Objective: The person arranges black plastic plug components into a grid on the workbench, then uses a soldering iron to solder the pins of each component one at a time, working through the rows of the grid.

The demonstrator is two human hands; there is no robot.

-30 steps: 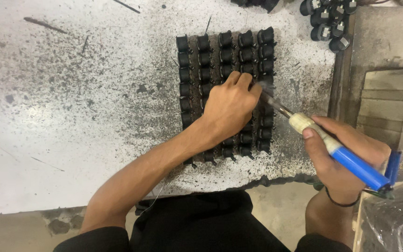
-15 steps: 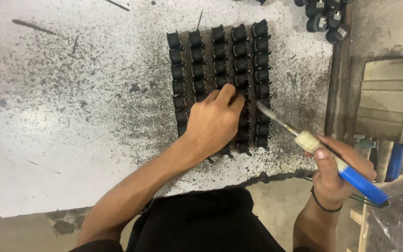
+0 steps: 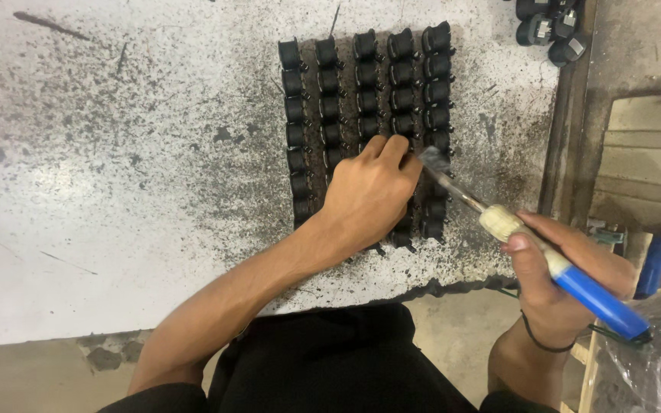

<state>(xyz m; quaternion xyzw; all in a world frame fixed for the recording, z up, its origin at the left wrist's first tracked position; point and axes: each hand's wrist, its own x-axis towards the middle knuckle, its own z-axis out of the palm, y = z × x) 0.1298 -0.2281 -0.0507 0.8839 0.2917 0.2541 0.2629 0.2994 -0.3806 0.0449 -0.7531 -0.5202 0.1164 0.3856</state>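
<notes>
Speckled white table (image 3: 116, 191), left hand (image 3: 369, 195) still flat, fingers together, on black parts (image 3: 365, 84); right hand (image 3: 568, 275) still clamped on blue-handled tool (image 3: 552, 264).

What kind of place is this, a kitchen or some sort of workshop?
Most likely a small workshop or factory bench. Rows of small black parts sit on a stained white worktable dusted with dark grit. The left hand rests on them while the right hand holds a blue-handled tool.
</notes>
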